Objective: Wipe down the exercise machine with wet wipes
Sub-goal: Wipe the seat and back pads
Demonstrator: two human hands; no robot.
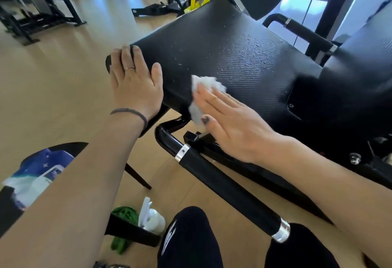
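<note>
Wipe (198, 98) first, since it sits nearest us on the front edge of the seat pad (222, 55): we judge it limp, light and damp, a crumpled white sheet that will bunch and slide unless we keep flat pressure on it. We see no need to pinch it; a palm laid over its middle should drag it well enough. Our right hand (229, 123) does just that, fingers straight and close together, pressing the wipe down at the pad's near edge, with the thumb lying beside the sheet.

Our left hand (135, 78) lies flat on the pad's left corner, fingers extended, curled round nothing and seemingly steadying us.

The pad looks firm, textured and fixed to the frame, so it will not shift under a push. Farther up its surface we see droplets (254, 53) not yet reached, so we judge the wiping has ground left to cover.
</note>
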